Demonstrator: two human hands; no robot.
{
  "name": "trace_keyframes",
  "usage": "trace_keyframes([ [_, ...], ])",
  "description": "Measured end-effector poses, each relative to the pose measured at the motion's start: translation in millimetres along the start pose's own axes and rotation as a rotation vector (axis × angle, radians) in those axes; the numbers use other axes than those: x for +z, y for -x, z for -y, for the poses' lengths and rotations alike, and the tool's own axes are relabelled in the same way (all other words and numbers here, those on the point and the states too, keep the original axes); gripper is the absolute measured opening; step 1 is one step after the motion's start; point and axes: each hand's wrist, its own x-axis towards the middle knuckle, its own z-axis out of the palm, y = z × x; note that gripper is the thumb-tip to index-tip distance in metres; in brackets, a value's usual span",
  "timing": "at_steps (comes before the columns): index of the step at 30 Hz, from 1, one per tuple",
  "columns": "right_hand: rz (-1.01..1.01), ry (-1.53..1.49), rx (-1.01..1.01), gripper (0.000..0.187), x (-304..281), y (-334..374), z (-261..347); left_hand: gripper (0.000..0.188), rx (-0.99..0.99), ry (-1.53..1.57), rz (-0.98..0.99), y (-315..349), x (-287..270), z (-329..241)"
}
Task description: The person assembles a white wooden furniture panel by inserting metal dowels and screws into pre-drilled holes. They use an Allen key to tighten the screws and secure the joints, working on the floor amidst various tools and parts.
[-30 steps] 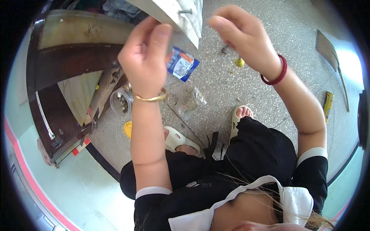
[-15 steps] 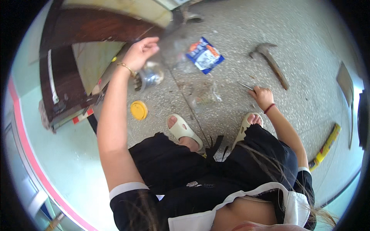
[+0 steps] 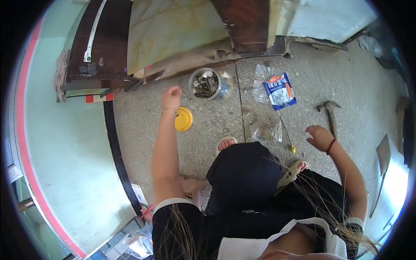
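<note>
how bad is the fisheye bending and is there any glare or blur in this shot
Head view: straight edges bow strongly toward the rim, as on the dark floor strip; a black ring frames the picture; bright glare washes out the lower right floor; the centre is sharp, with the left hand, jar and hammer crisp.

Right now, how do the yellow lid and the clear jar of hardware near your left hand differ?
The yellow lid is flat, opaque and lies empty beside the left hand's wrist; the clear jar is see-through, deeper and holds dark metal parts. The lid sits nearer the person, the jar farther off by the wooden furniture. Both are round and rest on the speckled floor, apart from each other.
</note>
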Motion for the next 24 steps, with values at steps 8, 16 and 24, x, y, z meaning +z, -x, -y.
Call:
trace_keyframes([
  [8, -0.082, 0.133, -0.079, 0.025, -78, -63, 59, 0.021, -0.165, 0.705, -0.021, -64, 62, -3],
  [16, -0.722, 0.524, -0.432, 0.046, -151, -218, 213, 0.034, -0.071, 1.559, 0.102, -97, -2, -65],
  [24, -0.806, 1.151, -0.166, 0.047, -245, -305, 297, 0.035, 0.318, 1.721, 0.573, -139, -132, -143],
])
